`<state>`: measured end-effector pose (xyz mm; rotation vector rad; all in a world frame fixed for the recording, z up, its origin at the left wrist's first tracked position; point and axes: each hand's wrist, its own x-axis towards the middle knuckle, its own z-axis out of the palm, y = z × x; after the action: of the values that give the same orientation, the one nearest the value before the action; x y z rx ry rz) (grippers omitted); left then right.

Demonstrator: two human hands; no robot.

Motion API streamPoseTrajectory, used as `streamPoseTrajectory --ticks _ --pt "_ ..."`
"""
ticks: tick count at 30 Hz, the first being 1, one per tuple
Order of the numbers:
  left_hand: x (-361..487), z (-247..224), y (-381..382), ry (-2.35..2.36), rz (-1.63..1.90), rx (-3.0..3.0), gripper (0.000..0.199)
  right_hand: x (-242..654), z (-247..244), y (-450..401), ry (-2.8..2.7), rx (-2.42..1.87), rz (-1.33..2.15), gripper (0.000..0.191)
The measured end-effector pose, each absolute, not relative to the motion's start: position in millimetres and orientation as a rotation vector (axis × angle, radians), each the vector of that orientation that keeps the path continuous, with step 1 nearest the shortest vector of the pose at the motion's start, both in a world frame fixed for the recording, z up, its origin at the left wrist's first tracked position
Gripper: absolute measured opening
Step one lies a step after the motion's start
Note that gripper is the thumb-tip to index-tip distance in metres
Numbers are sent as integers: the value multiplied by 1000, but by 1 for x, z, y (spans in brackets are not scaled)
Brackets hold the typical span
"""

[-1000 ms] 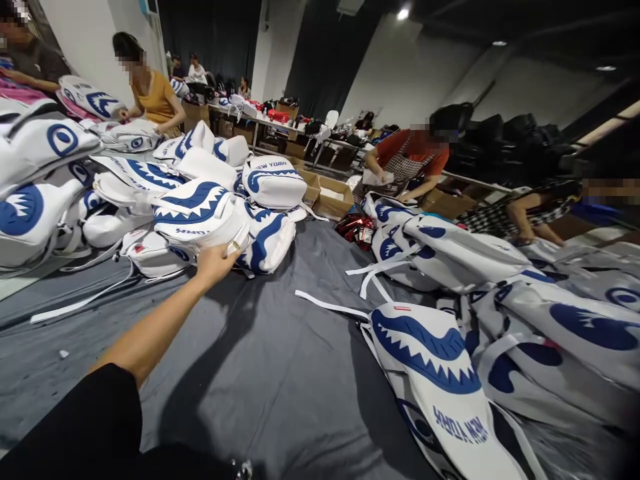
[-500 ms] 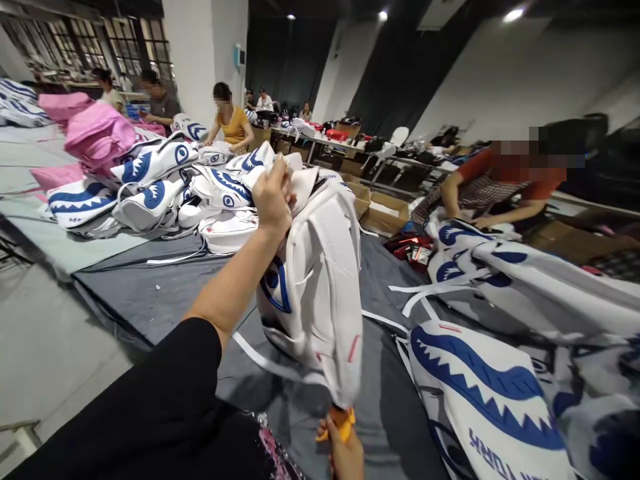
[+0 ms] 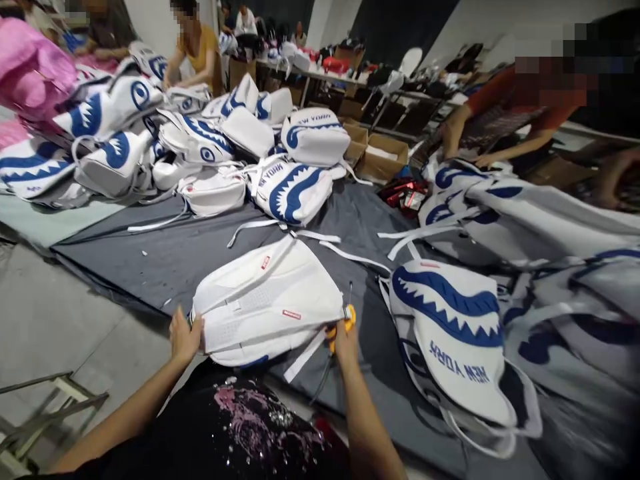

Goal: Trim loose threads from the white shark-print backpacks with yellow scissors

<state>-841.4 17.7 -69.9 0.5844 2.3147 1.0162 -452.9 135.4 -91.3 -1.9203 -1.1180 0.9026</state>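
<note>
A white backpack lies on the dark grey cloth, its straps and two small red labels facing up. At its left end, my left hand grips the edge of the bag. My right hand is closed around an orange-handled tool at the right end of the bag, close to a strap. The tool's exact shape is partly hidden by the fingers.
White-and-blue bags are piled behind, with pink bags at far left. More bags lie on the right, where a person in red handles some. Cardboard boxes stand beyond the cloth. A stool is at lower left.
The backpack, held upright before, now lies flat with its straps up. My left hand has come down from its top to its left end. The view has tilted downward.
</note>
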Motion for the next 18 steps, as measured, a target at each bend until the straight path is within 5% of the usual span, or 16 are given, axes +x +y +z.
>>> streamPoseTrajectory --ticks 4,8,11,18 --pt "-837 -70 79 2312 596 1662 91 -441 -49 154 -1082 -2000 745 48" --pt "-824 -76 113 2185 232 1950 78 -459 -17 139 -1386 -1833 1080 56" --pt "-819 -80 102 2169 217 2107 64 -484 -3 142 -1504 -1837 1373 53" --pt "-850 -84 104 1873 568 1714 54 -515 28 198 -1870 -2257 1127 38"
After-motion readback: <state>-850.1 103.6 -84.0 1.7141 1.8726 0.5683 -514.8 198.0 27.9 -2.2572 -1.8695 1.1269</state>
